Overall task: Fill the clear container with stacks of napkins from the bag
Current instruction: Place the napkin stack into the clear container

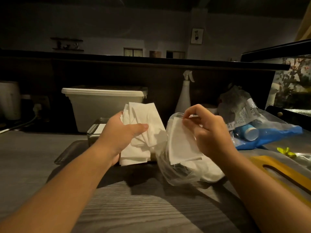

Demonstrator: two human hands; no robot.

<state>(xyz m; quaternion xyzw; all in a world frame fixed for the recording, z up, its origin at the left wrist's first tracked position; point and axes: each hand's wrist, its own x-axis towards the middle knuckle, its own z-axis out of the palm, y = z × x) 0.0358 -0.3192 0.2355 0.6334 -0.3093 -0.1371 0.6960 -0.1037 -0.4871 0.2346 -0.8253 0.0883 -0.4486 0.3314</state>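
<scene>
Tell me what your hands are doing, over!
Left hand grips napkin bunch. Right hand pinches clear bag at its mouth, napkins inside. Clear container sits behind left hand, partly hidden.

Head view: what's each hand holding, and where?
Left hand grips a napkin stack by its left side, thumb across the front. Right hand pinches the clear bag at its top edge; whether a napkin too, cannot tell.

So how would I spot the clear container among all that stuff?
Find the big white lidded tub at the back. Right in front of it, partly hidden by the left hand, sits the container. Unlike the opaque tub, it is low and see-through, with something white inside.
</scene>
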